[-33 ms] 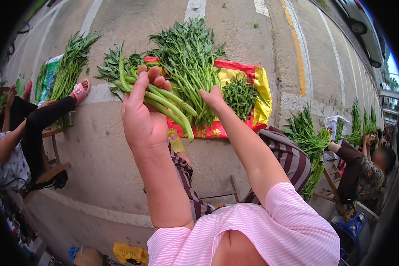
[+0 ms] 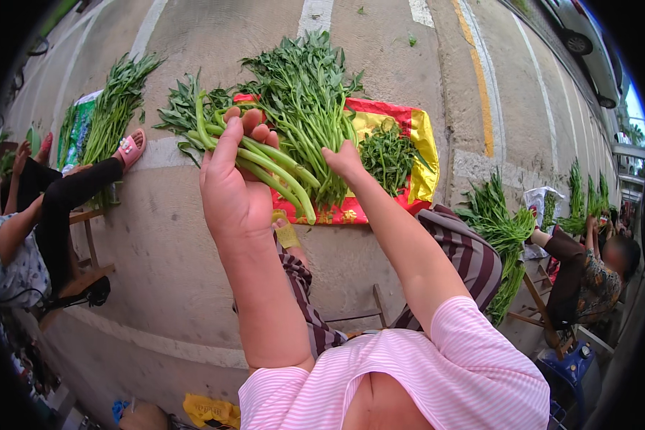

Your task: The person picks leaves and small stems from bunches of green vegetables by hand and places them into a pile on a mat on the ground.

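My left hand is raised with its palm toward me. Its fingers are curled round a small bunch of thick green water spinach stems, whose cut ends point down to the right. My right hand is at the right edge of a large water spinach pile. Its thumb presses against the stems and the other fingers curl down out of sight. The pile lies on a red and yellow plastic sack. Beside my right hand, a smaller heap of leafy tops rests on the same sack.
A seated person in black trousers is at left, near another greens bundle on a green and white sack. At right, a person sits by more greens. A yellow bag lies at lower left. A car stands at far right.
My left hand has shifted very slightly to the right with the stems in it. The right hand stays at the pile.
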Available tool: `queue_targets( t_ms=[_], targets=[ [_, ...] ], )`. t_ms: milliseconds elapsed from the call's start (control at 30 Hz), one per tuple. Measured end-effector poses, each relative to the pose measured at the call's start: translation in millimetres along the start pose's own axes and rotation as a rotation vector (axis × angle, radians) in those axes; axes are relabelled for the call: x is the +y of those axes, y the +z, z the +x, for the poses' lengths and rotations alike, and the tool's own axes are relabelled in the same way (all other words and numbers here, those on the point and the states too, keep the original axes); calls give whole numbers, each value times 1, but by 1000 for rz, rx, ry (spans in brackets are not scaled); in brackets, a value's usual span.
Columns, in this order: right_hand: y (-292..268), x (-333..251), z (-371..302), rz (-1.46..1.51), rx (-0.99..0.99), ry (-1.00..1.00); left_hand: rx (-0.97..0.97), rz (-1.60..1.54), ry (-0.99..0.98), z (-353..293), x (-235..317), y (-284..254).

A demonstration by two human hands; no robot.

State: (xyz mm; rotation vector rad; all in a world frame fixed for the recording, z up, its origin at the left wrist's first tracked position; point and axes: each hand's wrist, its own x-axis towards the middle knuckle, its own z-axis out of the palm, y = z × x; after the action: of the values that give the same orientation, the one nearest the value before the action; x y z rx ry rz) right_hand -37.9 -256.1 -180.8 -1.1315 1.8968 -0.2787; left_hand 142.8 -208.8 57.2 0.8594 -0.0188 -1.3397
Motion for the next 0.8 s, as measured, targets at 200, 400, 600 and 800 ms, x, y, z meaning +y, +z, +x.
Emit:
queue_targets(
  t_ms=[200,400,600,800],
  targets=[
    [-54,2,-30,-71,-31,-245,-83,40,-59,6,-26,8],
    [-151,-63,-120,508,-283,-273,-152,214,-34,-4,-50,24],
    [-197,-68,-167,616,-442,-430,-425,363,-60,-14,-85,41],
    [-207,-36,-168,783,-430,-436,-598,531,-153,-25,-116,53]
  ],
)
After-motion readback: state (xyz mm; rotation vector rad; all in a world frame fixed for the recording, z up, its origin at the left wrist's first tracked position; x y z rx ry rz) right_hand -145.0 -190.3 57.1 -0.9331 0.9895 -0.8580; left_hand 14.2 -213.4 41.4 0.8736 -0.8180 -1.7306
